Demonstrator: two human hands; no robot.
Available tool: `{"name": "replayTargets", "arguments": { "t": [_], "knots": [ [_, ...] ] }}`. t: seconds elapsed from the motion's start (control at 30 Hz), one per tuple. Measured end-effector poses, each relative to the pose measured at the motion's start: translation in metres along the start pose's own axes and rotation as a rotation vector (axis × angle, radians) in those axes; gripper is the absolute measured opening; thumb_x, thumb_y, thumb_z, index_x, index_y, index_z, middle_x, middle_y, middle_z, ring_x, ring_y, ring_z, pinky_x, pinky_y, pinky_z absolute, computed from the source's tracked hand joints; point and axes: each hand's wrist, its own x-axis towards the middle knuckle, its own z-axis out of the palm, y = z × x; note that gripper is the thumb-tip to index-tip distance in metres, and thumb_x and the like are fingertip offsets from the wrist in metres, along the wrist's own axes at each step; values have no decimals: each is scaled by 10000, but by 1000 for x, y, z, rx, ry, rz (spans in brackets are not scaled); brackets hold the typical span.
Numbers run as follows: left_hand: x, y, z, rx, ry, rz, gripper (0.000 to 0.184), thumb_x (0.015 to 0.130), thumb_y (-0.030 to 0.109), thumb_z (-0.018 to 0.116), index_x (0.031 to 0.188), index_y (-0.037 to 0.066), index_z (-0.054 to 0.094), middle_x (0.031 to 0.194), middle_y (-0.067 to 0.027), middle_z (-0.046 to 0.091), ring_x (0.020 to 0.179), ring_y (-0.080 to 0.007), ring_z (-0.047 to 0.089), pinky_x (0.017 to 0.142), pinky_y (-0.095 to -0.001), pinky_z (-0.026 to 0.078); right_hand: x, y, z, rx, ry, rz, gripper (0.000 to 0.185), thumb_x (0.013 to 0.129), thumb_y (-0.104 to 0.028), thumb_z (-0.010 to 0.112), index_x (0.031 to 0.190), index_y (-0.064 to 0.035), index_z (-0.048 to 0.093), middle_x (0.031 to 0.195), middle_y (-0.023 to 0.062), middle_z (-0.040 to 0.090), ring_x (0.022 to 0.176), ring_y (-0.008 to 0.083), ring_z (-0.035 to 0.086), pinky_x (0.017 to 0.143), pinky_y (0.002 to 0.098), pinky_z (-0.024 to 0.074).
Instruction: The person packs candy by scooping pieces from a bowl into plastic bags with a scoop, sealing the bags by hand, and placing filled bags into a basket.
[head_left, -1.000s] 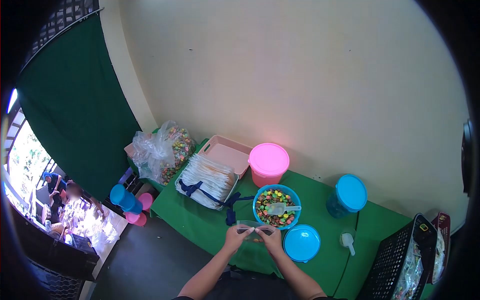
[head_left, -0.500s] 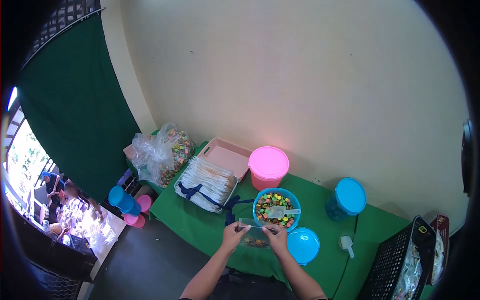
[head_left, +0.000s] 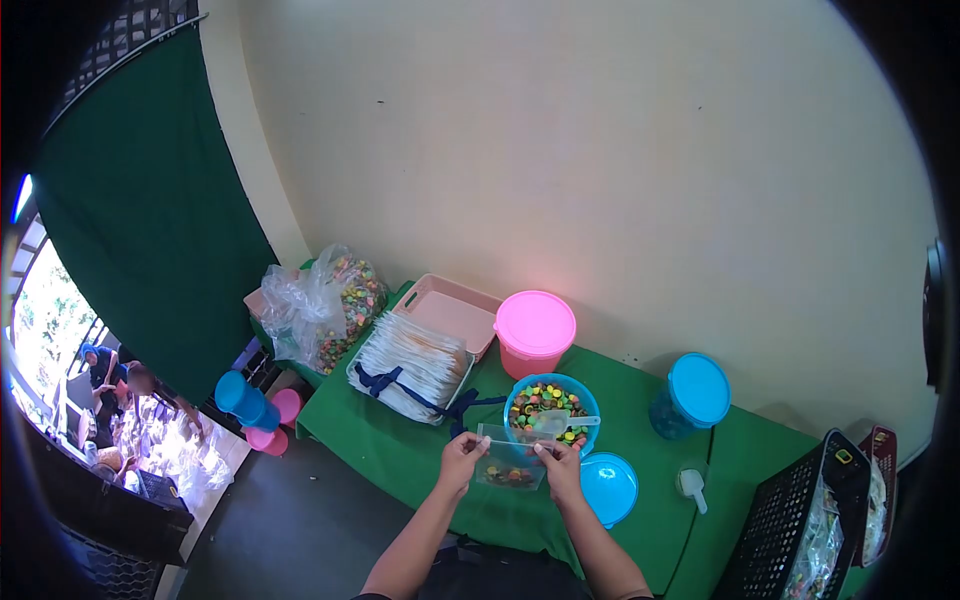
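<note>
A clear plastic pouch (head_left: 511, 462) hangs between my hands, with a small heap of colorful pieces at its bottom. My left hand (head_left: 463, 462) pinches its upper left edge, and my right hand (head_left: 560, 464) pinches the upper right edge. Just beyond the pouch stands a blue tub (head_left: 597, 400) of mixed colorful pieces, partly covered by the pouch's top. A clear scoop (head_left: 553, 423) lies on those pieces, its handle over the tub's right rim. Beside my right hand a round blue lid (head_left: 609, 490) rests on the green cloth.
Left of the tub, a basket holds stacked flat pouches (head_left: 410, 365) beside a pink tray (head_left: 455, 308). A pink-lidded bucket (head_left: 536, 330) and a blue-lidded container (head_left: 697, 395) stand near the wall. Another scoop (head_left: 692, 487) and dark crates (head_left: 800, 520) are at right; a big filled bag (head_left: 330, 310) sits far left.
Both hands have risen slightly with the pouch, and its top edge now overlaps the tub's front more. The rest of the table is unchanged.
</note>
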Motion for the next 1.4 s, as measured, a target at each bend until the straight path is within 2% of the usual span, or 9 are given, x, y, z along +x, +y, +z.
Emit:
{"name": "replayTargets", "arguments": {
  "t": [0.37, 0.47, 0.57, 0.77, 0.93, 1.17, 1.27, 1.33, 1.4],
  "knots": [
    [3, 1, 7, -68, 52, -60, 114, 844, 133, 660, 862, 32, 609, 809, -16, 604, 747, -92, 560, 721, -233, 436, 1, -4, 8, 99, -69, 58, 158, 862, -100, 609, 943, 35, 626, 888, 98, 650, 815, 162, 625, 708, 291, 522],
    [-8, 7, 25, -59, 29, -26, 122, 831, 118, 672, 866, 21, 607, 807, -8, 615, 747, -81, 566, 716, -223, 439, -1, -1, 14, -44, -29, -5, 142, 839, -84, 640, 930, 25, 632, 846, 84, 658, 779, 154, 628, 686, 271, 517],
    [-9, 4, 28, 135, 24, 41, 129, 814, 103, 690, 867, 6, 623, 824, -23, 645, 734, -79, 573, 711, -221, 444, -1, -5, 17, -81, 13, 6, 117, 822, -63, 657, 908, 15, 641, 813, 78, 664, 754, 150, 632, 697, 263, 503],
    [2, 8, 22, 33, -27, 15, 157, 827, 113, 676, 910, -20, 658, 889, -74, 677, 733, -97, 577, 711, -236, 448, 4, -18, 2, -29, -27, 58, 188, 876, -118, 593, 993, 20, 645, 862, 88, 675, 792, 165, 637, 736, 293, 500],
    [12, 6, 12, 108, -129, -32, 252, 927, 198, 537, 963, -22, 654, 886, -56, 680, 760, -98, 519, 760, -244, 430, 11, -17, -14, -15, -232, 94, 284, 949, -144, 461, 1143, 21, 585, 996, 100, 659, 887, 177, 629, 758, 314, 518],
    [13, 13, 10, 78, -164, -79, 305, 947, 238, 495, 1020, -18, 643, 912, -53, 676, 798, -101, 518, 768, -256, 427, 21, -19, -27, 109, -350, 221, 313, 957, -200, 452, 1145, 15, 581, 997, 102, 657, 929, 193, 618, 838, 343, 483],
    [11, 20, 17, -41, -49, -145, 299, 945, 229, 501, 1033, -21, 640, 936, -53, 675, 788, -101, 521, 752, -259, 429, 25, -12, -21, 26, -117, 199, 308, 941, -214, 491, 1119, 20, 584, 1051, 119, 628, 981, 196, 595, 837, 336, 481],
    [6, 29, 20, -53, 109, -32, 298, 938, 256, 511, 1054, 11, 634, 923, -31, 669, 767, -93, 519, 723, -242, 424, 6, -48, 4, -302, 322, -168, 299, 916, -210, 539, 1100, 21, 584, 1110, 130, 583, 1016, 194, 572, 851, 332, 472],
    [-9, 40, 38, 55, 47, 33, 313, 942, 264, 503, 1067, 6, 628, 958, -39, 662, 788, -96, 532, 738, -248, 434, 0, -46, 16, -390, 131, -283, 300, 905, -198, 555, 1111, 18, 577, 1132, 138, 562, 1023, 189, 563, 839, 332, 480]
  ]
}}
